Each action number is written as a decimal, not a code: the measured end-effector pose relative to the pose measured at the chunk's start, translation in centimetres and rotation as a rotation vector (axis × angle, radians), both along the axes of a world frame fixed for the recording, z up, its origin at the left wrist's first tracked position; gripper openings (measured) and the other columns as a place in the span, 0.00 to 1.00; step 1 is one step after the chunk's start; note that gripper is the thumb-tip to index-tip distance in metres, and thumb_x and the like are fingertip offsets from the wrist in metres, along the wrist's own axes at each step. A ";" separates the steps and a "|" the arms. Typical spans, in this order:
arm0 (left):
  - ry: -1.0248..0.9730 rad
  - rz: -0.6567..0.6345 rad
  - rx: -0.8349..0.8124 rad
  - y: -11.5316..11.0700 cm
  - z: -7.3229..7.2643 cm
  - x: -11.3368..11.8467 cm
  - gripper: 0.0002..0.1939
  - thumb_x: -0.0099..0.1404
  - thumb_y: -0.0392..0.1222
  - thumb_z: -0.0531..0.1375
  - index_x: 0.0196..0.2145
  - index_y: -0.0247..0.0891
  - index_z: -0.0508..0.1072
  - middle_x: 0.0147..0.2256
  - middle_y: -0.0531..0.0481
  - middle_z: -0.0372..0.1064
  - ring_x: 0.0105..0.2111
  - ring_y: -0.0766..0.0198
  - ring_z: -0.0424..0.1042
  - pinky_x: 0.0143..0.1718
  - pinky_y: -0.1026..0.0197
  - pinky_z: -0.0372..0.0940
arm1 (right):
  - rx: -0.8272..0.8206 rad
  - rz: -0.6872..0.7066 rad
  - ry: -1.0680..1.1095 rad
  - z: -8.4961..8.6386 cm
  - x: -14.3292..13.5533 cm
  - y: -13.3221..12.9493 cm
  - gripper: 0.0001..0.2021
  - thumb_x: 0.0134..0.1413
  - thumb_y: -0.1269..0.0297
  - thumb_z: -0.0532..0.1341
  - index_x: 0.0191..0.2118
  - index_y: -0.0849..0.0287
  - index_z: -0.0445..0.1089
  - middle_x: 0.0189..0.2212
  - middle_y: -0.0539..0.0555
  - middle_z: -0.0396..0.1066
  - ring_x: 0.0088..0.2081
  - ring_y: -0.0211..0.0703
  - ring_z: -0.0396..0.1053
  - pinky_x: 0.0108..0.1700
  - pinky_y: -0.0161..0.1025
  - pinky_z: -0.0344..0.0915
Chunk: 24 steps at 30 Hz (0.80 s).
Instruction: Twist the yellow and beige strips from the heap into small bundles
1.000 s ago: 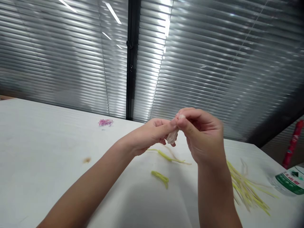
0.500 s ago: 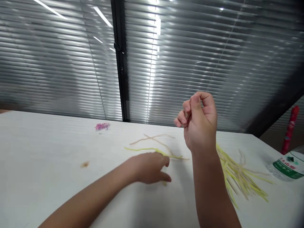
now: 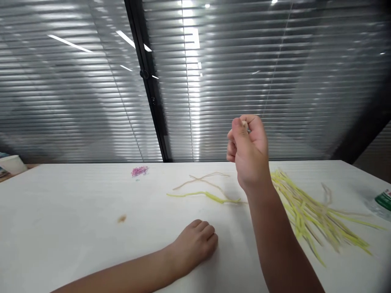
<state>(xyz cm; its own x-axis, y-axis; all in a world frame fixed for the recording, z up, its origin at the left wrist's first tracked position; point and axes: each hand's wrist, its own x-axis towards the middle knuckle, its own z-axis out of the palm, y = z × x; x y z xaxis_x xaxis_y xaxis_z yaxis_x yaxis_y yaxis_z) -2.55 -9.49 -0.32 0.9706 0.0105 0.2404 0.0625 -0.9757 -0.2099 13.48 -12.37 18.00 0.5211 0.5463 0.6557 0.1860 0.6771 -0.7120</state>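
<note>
The right hand [image 3: 249, 152] is raised above the white table [image 3: 61, 228], its fingers curled into a loose fist with the thumb pressed against the forefinger. A small pale bit [image 3: 244, 122] shows at the pinch, possibly the end of a thin strip, though it is too small to tell for certain. The left hand [image 3: 195, 242] lies knuckles up on the table, fingers curled under; whether it covers anything cannot be told.

Between the two hands, a yellow-green strip [image 3: 201, 195] lies flat on the table, and just behind it two tan strips [image 3: 201, 179] cross each other. To the right of the right forearm, a loose pile of yellow-green strips [image 3: 317, 213] fans out across the table. A small tuft of purple threads [image 3: 139, 171] sits near the far edge, well apart from the hands, and a brown spot [image 3: 121, 219] marks the table to the left. The green-and-white label of a bottle [image 3: 383, 201] shows at the right edge. Closed blinds [image 3: 76, 101] fill the background.
</note>
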 end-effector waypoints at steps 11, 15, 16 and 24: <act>-0.176 -0.016 0.320 10.5 1.1 -10.8 0.14 0.65 0.30 0.48 0.45 0.36 0.68 0.40 0.45 0.72 0.41 0.62 0.71 0.48 0.58 0.63 | -0.030 0.002 -0.051 -0.1 0.7 0.3 0.19 0.59 0.46 0.53 0.29 0.57 0.57 0.20 0.46 0.45 0.19 0.29 0.42 0.18 0.31 0.43; -0.081 0.485 0.177 19.5 1.1 -21.7 0.18 0.61 0.32 0.47 0.45 0.39 0.70 0.44 0.47 0.72 0.43 0.56 0.71 0.46 0.54 0.65 | -0.034 -0.025 -0.040 0.0 0.7 0.1 0.19 0.59 0.46 0.53 0.29 0.57 0.57 0.20 0.46 0.46 0.19 0.29 0.44 0.19 0.30 0.45; -0.106 0.602 0.125 21.2 1.4 -24.3 0.16 0.60 0.35 0.48 0.42 0.38 0.71 0.41 0.45 0.73 0.41 0.52 0.72 0.43 0.51 0.66 | -0.032 -0.035 -0.035 0.1 0.7 0.1 0.19 0.59 0.46 0.53 0.28 0.57 0.56 0.20 0.46 0.46 0.19 0.29 0.45 0.19 0.30 0.45; -0.522 1.100 -0.407 18.8 4.3 -25.4 0.13 0.59 0.51 0.52 0.39 0.43 0.64 0.35 0.51 0.71 0.37 0.53 0.72 0.39 0.55 0.65 | -0.050 -0.030 0.003 0.4 0.7 -0.3 0.20 0.58 0.46 0.53 0.27 0.57 0.55 0.21 0.47 0.47 0.19 0.30 0.45 0.18 0.31 0.43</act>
<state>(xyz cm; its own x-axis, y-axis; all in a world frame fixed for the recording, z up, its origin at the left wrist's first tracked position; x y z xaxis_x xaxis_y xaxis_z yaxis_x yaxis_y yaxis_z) -27.93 9.29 3.99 0.1968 0.9046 0.3781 0.8564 -0.3464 0.3829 14.15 -12.66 18.37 0.5398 0.5627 0.6261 0.2030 0.6348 -0.7455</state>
